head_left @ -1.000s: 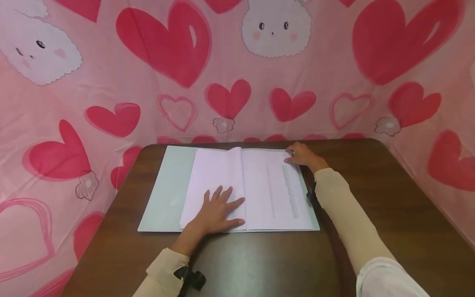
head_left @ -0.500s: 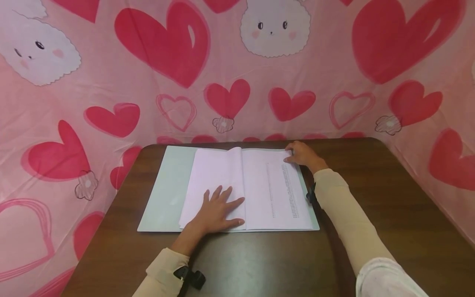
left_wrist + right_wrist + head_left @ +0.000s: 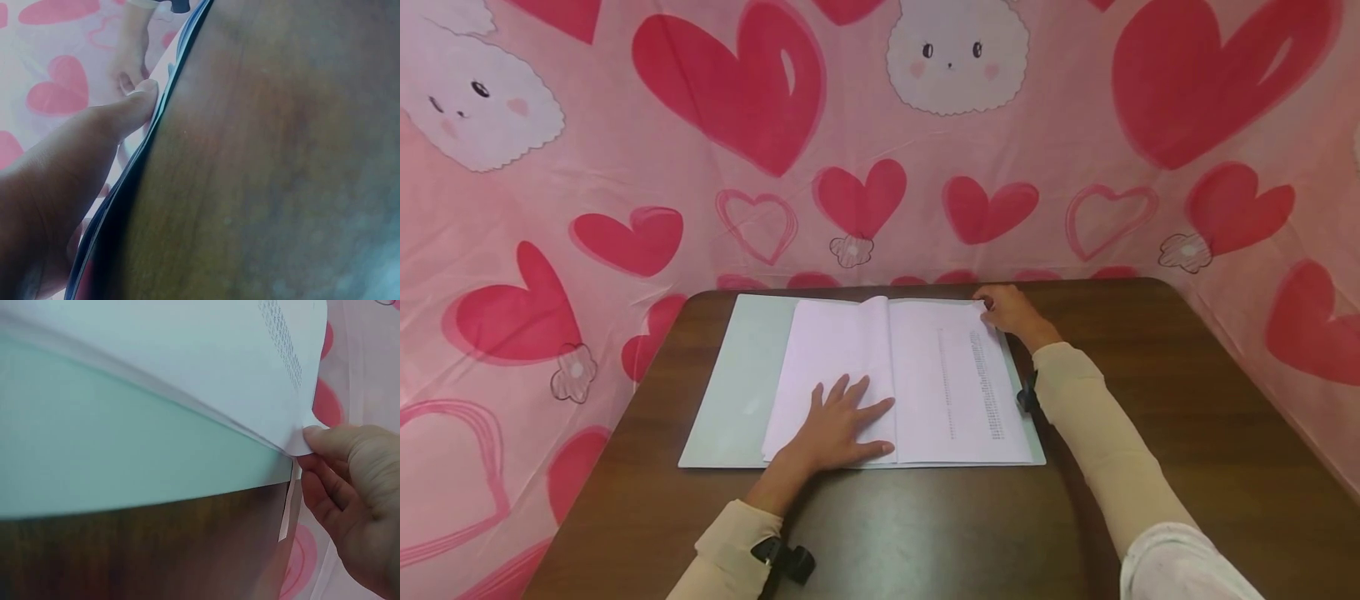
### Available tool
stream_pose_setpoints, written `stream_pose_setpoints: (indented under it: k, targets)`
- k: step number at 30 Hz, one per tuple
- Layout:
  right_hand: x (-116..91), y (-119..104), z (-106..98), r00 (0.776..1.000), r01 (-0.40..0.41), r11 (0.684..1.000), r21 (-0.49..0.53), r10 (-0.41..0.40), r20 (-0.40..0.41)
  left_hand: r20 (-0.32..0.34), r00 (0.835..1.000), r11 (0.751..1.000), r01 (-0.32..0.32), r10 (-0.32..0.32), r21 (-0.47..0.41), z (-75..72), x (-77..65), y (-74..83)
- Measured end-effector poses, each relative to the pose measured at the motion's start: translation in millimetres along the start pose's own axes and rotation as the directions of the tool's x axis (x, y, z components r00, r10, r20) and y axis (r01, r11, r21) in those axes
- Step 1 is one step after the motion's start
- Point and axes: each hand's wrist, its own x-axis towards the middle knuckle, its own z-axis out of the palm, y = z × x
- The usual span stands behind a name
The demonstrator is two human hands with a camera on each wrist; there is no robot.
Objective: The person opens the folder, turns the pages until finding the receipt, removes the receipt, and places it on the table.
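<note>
A pale green folder [image 3: 730, 383] lies spread on the table, with white printed pages [image 3: 925, 383] turned open inside it. My left hand [image 3: 835, 425] rests flat with spread fingers on the left-hand page, its thumb beside the fold. In the left wrist view the thumb [image 3: 134, 109] lies along the near edge of the pages. At the far right corner my right hand [image 3: 1011, 312] pinches a page corner. The right wrist view shows the page [image 3: 206, 369] between thumb and fingers, its corner bent and lifted a little off the folder cover [image 3: 125, 437].
The folder sits on a dark brown wooden table [image 3: 925, 533] near its back edge. Behind the table hangs a pink cloth [image 3: 880, 133] printed with hearts. Black wrist cameras [image 3: 793, 562] are strapped on both forearms.
The fingers of my right hand have drawn together at the page's far right corner and now pinch it. My left hand has stayed in place on the left-hand page.
</note>
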Motion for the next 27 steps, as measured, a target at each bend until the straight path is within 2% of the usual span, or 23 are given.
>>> stream_pose_setpoints:
  k: [3,7,16,27]
  targets:
    - [-2.4,3.2,-0.2,1.000,-0.004,0.999,0.049,0.004,0.007,0.004,1.000,1.000,0.002,-0.002,0.001,-0.6,0.1,0.4]
    - [-6.9,8.7,-0.7,0.999,0.034,0.995,0.094,-0.035,-0.001,0.005,1.000,1.000,0.005,-0.005,0.001,-1.9,0.1,0.8]
    - [-15.4,17.8,2.1,0.995,0.096,0.986,0.137,-0.091,-0.045,0.003,1.000,1.000,0.000,0.000,-0.005,0.2,-0.7,0.9]
    - [-30.6,19.8,6.3,0.999,0.048,0.958,0.281,-0.047,-0.009,0.008,1.000,1.000,0.004,-0.004,-0.011,-2.0,-1.9,0.5]
